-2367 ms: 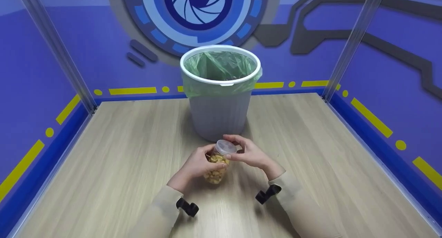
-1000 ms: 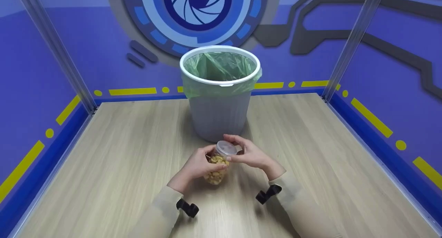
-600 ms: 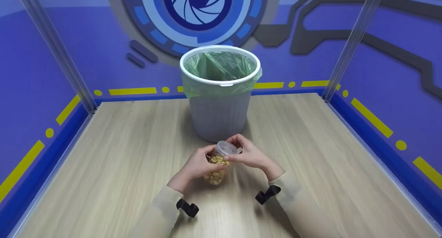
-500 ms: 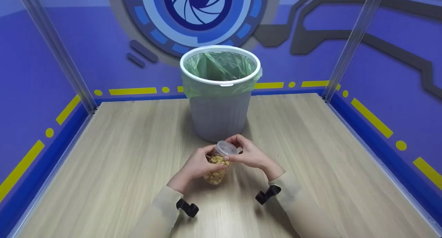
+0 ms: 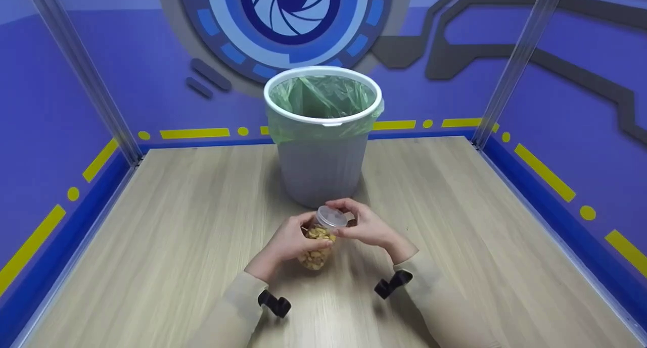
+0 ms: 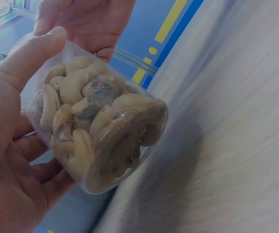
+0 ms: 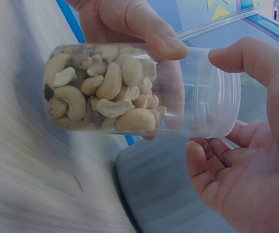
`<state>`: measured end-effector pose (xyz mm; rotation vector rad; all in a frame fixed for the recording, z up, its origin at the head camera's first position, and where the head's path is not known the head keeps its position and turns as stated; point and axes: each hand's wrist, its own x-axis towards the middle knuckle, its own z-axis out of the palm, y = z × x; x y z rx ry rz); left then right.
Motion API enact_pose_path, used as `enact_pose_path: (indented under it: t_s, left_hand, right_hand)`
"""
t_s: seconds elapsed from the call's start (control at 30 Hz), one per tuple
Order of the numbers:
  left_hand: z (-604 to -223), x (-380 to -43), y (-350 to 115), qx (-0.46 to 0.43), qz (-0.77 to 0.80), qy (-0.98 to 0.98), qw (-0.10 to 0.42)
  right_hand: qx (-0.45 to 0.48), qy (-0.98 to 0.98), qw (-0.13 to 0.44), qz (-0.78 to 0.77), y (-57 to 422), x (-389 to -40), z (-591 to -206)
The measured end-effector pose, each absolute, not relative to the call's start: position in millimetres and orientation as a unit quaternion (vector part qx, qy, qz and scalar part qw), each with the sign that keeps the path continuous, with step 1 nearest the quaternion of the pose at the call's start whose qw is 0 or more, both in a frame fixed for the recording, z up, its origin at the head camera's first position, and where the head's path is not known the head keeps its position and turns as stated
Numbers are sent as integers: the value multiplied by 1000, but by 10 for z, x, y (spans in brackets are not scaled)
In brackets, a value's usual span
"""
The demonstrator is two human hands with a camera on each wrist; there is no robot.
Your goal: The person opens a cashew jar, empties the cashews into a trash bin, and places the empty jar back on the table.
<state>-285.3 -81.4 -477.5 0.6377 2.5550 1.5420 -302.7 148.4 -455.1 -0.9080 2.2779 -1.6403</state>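
A clear plastic jar (image 5: 314, 258) of cashews (image 7: 115, 92) tilts just above the table in front of the bin. My left hand (image 5: 289, 241) grips its body, thumb on the near side and fingers around the far side. The clear lid (image 5: 332, 216) faces up and slightly right. Around the lid curls my right hand (image 5: 371, 228), thumb at the near edge, fingers behind. In the right wrist view, the thumb tip meets the lid's edge and the bent fingers lie under it. Through the jar's wall in the left wrist view, a dark patch shows among the nuts.
A grey bin (image 5: 323, 168) with a green bag (image 5: 303, 131) folded over its rim stands directly behind the hands. Blue printed panels (image 5: 151, 60) enclose the wooden table (image 5: 192, 211) at the back and both sides. Each wrist carries a small black camera mount (image 5: 393, 283).
My right fingers, drawn in tighter behind the lid about half a second ago, are spread wider around it now. The left hand and the jar have stayed in place.
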Motion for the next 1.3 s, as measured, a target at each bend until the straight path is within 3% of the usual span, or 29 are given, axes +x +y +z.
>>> enact_pose_path:
  t_s: [0.33,0.67,1.3]
  left_hand:
    - [-4783,-2867,-816,207,503,838,43]
    - [-4779,-2864,-811,215,498,839,35]
    - [-4788,-2860,-807,205,500,840,50]
  right_hand:
    - [-317,750,115,-570,1492,-3026,-4542]
    - [-258,819,47,-511,1448,-3009,-4534]
    - [-291,794,74,-528,1473,-3010,-4542]
